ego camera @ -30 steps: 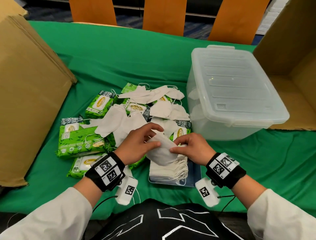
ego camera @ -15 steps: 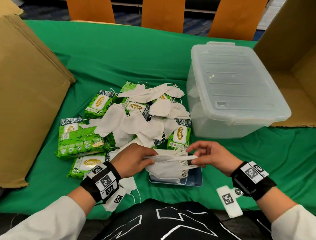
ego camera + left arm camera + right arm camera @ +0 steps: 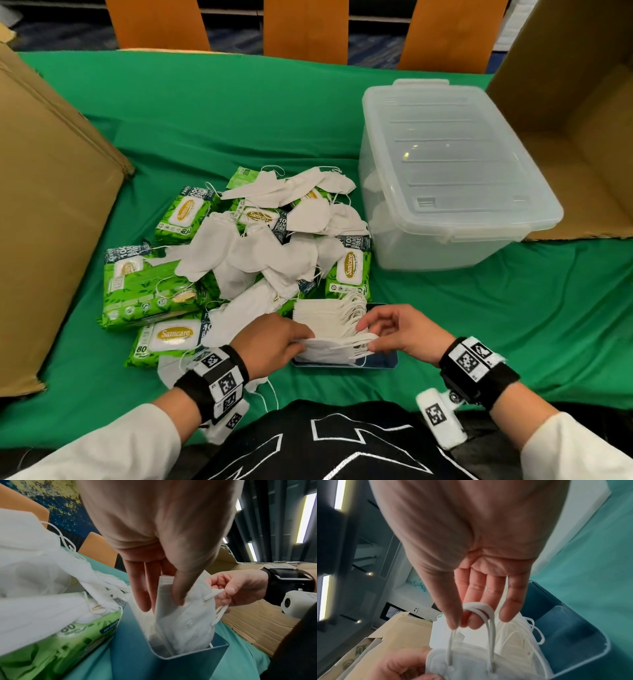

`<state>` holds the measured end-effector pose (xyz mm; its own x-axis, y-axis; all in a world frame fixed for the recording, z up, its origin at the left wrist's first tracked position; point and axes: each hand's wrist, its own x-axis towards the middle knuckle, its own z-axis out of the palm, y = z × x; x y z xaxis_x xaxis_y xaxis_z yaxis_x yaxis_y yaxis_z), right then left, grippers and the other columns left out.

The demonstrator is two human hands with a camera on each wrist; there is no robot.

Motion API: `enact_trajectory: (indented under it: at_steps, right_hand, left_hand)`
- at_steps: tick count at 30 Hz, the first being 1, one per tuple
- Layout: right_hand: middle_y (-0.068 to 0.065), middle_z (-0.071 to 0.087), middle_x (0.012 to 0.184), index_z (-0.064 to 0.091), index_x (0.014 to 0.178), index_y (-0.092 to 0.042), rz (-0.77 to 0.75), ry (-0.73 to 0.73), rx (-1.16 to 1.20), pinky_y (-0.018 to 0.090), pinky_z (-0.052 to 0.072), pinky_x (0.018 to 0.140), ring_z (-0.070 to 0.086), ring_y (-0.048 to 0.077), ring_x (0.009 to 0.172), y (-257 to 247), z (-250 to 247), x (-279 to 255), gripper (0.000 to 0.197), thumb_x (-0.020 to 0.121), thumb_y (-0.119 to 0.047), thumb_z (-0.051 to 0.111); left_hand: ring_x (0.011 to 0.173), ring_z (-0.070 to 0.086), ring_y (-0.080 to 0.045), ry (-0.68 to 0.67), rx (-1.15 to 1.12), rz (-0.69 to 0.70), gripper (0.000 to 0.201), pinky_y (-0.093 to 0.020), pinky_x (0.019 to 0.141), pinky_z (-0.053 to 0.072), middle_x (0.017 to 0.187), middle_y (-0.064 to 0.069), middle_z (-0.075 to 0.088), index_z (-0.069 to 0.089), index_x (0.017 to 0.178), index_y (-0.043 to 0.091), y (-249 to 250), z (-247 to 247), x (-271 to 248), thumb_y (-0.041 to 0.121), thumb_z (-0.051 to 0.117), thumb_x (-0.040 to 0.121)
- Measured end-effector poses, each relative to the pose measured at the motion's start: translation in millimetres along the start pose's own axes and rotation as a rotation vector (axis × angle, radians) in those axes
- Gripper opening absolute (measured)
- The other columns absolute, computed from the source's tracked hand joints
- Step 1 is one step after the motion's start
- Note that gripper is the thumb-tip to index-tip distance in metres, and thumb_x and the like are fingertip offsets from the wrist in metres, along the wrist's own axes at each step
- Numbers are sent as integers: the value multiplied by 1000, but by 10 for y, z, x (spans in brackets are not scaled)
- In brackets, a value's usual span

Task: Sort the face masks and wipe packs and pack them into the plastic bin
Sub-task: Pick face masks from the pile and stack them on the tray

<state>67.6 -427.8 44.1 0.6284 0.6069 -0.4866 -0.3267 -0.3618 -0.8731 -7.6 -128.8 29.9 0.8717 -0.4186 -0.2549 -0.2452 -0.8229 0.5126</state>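
Two containers stand on the green cloth (image 3: 479, 308). We note a clear, hard-walled bin (image 3: 411, 246) to the right, lid (image 3: 452, 154) on; through its cloudy wall pale shapes show, which we cannot identify. A shallow blue tray (image 3: 382, 360) with rounded corners sits at the near edge and holds a neat stack (image 3: 322, 317) of folded white masks, their elastic loops fanned to the right.

Our left hand (image 3: 270, 342) pinches the left end of one soft, fibrous mask (image 3: 337, 351) over the tray; our right hand (image 3: 404, 334) has its ear loops (image 3: 477, 609) caught between thumb and fingers.

Loose masks (image 3: 257, 253) lie in a heap left of the bin, across glossy green wipe packs (image 3: 147, 291) with white oval labels.

Flat brown cardboard (image 3: 51, 222) flanks the cloth at left, and an open carton (image 3: 582, 137) stands behind the bin.
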Motion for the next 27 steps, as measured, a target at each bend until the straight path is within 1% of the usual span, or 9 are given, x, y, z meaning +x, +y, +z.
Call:
enact_trajectory:
  at_steps: [4,9,12,15,18,19,21,24,27]
  right_hand:
    - [12,66,82,73,102,-4,23,24,15,24,55,72,63,15,71,42,-10,41,32,75,11,80]
    - [11,72,83,75,97,-9,58,30,-117,33,56,85,67,18,78,176,3,100,29,74,7,82]
    - [7,76,89,75,98,-12,92,133,-119,31,58,80,69,14,81,211,-39,103,25,77,-4,85]
    - [11,75,91,73,98,-13,173,295,-80,36,57,74,69,15,81,274,-88,117,16,84,-11,80]
    - [13,71,97,68,105,-8,261,351,13,38,59,74,70,20,86,285,-88,127,15,91,-9,73]
    - [13,71,102,66,110,-8,297,348,45,37,60,73,70,23,91,283,-76,140,19,92,-11,72]
    - [14,69,114,62,119,-10,374,308,110,41,61,74,68,30,99,265,-37,173,30,93,-21,73]
    - [18,65,127,60,123,-14,470,215,259,47,56,78,66,39,98,245,64,239,43,88,-34,75]
    - [16,74,115,63,121,-13,513,182,428,47,57,86,71,37,96,180,215,274,32,97,-33,66]
  left_hand:
    - [106,63,-18,-66,48,-3,24,-26,79,41,114,4,70,72,118,26,41,99,89,32,60,97]
    - [102,62,-23,-91,157,62,29,-36,80,50,118,2,58,66,125,27,85,169,123,32,60,97]
    - [101,60,-18,-53,148,84,28,-36,81,50,114,7,61,59,124,31,117,138,128,35,62,96]
    - [99,64,-22,-64,236,118,19,-36,76,49,109,4,66,66,116,27,166,140,172,29,58,98]
    - [66,64,-25,-156,378,149,5,-31,50,37,83,2,61,67,89,22,194,208,175,20,71,87]
    - [54,58,-22,-167,416,157,15,-28,44,29,74,4,56,64,80,23,167,232,175,19,78,78]
    - [42,50,-17,-112,450,185,26,-24,41,20,66,7,51,61,71,25,95,263,200,22,86,66]
    - [54,60,-20,-26,396,182,15,-26,45,30,74,6,59,64,79,25,114,232,216,28,79,77]
    - [85,64,-24,-61,278,27,16,-32,66,40,95,5,66,59,99,26,141,194,210,38,65,91]
